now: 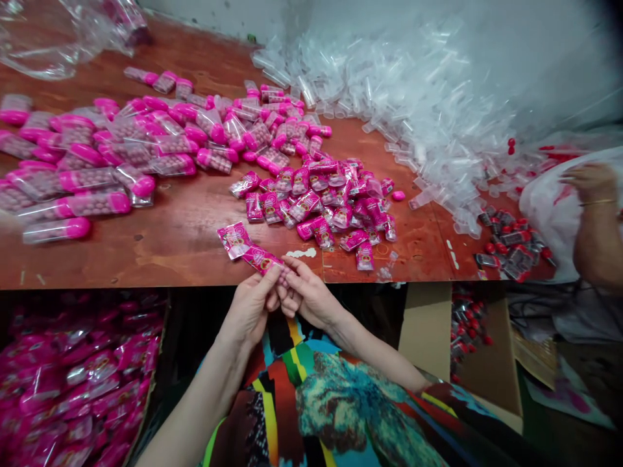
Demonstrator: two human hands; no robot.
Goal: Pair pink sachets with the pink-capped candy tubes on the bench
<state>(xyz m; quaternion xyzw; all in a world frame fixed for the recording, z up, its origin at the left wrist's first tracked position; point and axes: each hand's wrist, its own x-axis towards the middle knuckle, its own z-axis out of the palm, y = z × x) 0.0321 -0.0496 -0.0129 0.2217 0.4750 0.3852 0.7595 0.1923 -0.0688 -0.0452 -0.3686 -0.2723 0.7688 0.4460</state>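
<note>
Both of my hands meet at the table's front edge, closed on the lower end of a pink candy packet (261,258). My left hand (252,306) pinches it with the thumb on top; my right hand (307,293) grips the same end from the other side. The packet's upper part, pink with a clear section, points away to the left over the wood. Just beyond lies a heap of small pink candy packets (318,201). Farther left is a pile of clear tubes with pink caps (126,143), filled with small round candies.
A large mound of clear plastic tubes (389,91) lies at the back right. Red-capped tubes (518,243) sit near a white bag (549,201), where another person's hand (591,181) rests. Below the table stand a box of pink packets (73,383) and a cardboard box (428,324).
</note>
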